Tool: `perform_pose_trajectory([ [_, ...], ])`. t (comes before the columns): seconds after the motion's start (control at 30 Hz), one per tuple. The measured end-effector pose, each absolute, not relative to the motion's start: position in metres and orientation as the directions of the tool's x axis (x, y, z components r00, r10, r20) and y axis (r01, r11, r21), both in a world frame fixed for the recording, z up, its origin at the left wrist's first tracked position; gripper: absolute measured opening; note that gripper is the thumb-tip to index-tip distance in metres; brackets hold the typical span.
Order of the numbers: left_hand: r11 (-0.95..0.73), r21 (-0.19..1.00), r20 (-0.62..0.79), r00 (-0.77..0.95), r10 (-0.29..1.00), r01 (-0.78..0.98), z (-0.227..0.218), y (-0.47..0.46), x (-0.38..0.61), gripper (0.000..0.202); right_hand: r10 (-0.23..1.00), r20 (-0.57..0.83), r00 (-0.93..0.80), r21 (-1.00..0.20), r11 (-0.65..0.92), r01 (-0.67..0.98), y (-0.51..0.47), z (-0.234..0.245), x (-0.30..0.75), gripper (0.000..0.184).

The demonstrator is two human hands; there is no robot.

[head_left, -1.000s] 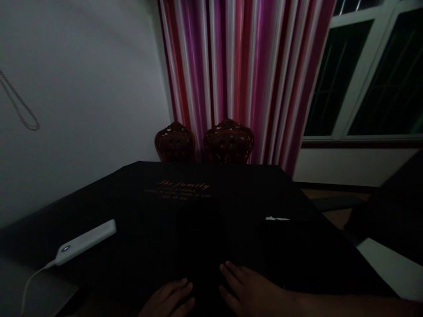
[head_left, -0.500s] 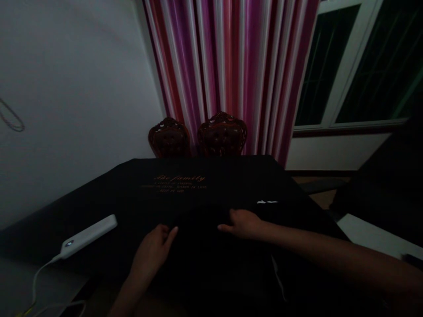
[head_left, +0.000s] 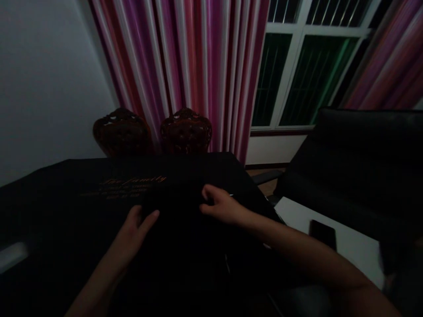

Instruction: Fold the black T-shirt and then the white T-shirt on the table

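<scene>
A very dark black cloth (head_left: 178, 224) is stretched between my two hands over a black-covered table (head_left: 66, 176). Its outline nearly melts into the tabletop, so its exact kind cannot be made out. My left hand (head_left: 132, 231) is closed on its left side, thumb pointing inward. On the other side, my right hand (head_left: 220, 204) pinches the cloth with curled fingers. Small pale streaks (head_left: 227, 264) show on the dark material below the right hand. Gold lettering (head_left: 132, 180) on the table cover lies just beyond the left hand, partly covered by the cloth.
At the left edge is a blurred white power bank (head_left: 13, 256). To the right, a phone (head_left: 323, 234) rests on a white surface (head_left: 360, 253) before a black chair (head_left: 357, 163). Two carved wooden chairs (head_left: 186, 132) stand behind the table, near striped curtains (head_left: 198, 66).
My view has swung to the right, bringing the phone and black chair into sight. Both hands have moved slightly farther over the table with the cloth, which now covers part of the lettering.
</scene>
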State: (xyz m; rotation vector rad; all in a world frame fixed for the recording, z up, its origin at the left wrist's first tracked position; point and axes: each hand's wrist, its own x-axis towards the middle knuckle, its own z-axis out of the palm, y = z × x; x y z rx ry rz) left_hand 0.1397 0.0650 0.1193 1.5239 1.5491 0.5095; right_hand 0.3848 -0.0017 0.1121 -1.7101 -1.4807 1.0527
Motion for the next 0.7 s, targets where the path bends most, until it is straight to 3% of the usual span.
perform_pose_trajectory([
  [0.1, 0.135, 0.941, -0.242, 0.338, 0.909, 0.310, 0.139, 0.051, 0.188, 0.059, 0.976, -0.073, 0.204, -0.945, -0.132, 0.298, -0.027, 0.144, 0.435, 0.028],
  [0.2, 0.070, 0.981, -0.152, 0.489, 0.859, 0.182, 0.126, 0.026, 0.228, 0.065, 0.923, -0.165, 0.346, -0.959, -0.233, 0.163, -0.070, 0.149, 0.474, 0.038],
  [0.27, -0.024, 0.961, -0.135, 0.544, 0.828, 0.276, 0.103, 0.003, 0.244, 0.071, 0.873, -0.295, 0.388, -0.876, -0.410, 0.256, -0.106, 0.131, 0.493, 0.043],
  [0.33, -0.097, 0.891, -0.195, 0.567, 0.800, 0.443, 0.078, -0.020, 0.251, 0.079, 0.791, -0.410, 0.454, -0.688, -0.595, 0.416, -0.142, 0.100, 0.506, 0.054],
  [0.43, -0.099, 0.814, -0.331, 0.598, 0.730, 0.572, 0.048, -0.048, 0.254, 0.084, 0.658, -0.461, 0.596, -0.449, -0.752, 0.483, -0.188, 0.050, 0.518, 0.079],
  [0.57, -0.137, 0.794, -0.423, 0.700, 0.575, 0.592, 0.037, -0.063, 0.259, 0.078, 0.608, -0.552, 0.570, -0.442, -0.793, 0.419, -0.224, 0.014, 0.522, 0.091],
  [0.7, -0.290, 0.745, -0.419, 0.760, 0.498, 0.601, 0.038, -0.070, 0.264, 0.077, 0.685, -0.541, 0.488, -0.481, -0.728, 0.488, -0.253, 0.010, 0.518, 0.072],
])
